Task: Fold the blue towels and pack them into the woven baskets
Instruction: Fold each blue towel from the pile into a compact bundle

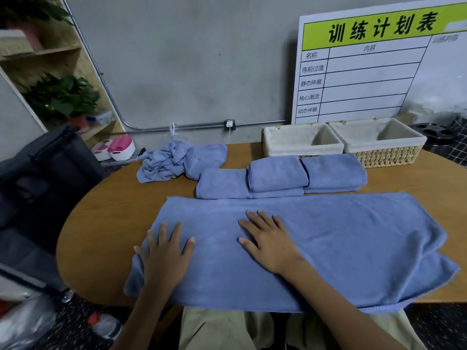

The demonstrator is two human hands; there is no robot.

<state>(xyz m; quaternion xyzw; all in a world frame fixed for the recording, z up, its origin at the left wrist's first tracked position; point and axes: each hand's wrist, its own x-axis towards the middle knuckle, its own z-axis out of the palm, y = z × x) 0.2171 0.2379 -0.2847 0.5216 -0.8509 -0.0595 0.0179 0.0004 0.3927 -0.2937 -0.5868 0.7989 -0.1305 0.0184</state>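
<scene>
A large blue towel point(341, 238) lies folded lengthwise across the near side of the wooden table point(101, 223), its front edge hanging over the rim. My left hand point(165, 253) presses flat on its left end, fingers spread. My right hand point(269, 241) lies flat on its middle. Behind it sit folded blue towels: one single point(222, 183), a stack point(276, 174) and another stack point(333, 171). A crumpled pile of blue towels point(177, 160) lies at the back left. Two woven baskets with cream liners, the left point(300, 141) and the right point(379, 140), stand empty at the back right.
A white schedule board point(366, 72) leans on the grey wall behind the baskets. A dark chair point(45, 178) stands left of the table, with a shelf and plants point(63, 97) beyond. A plastic bottle point(106, 325) lies on the floor. A black round object point(434, 135) sits at far right.
</scene>
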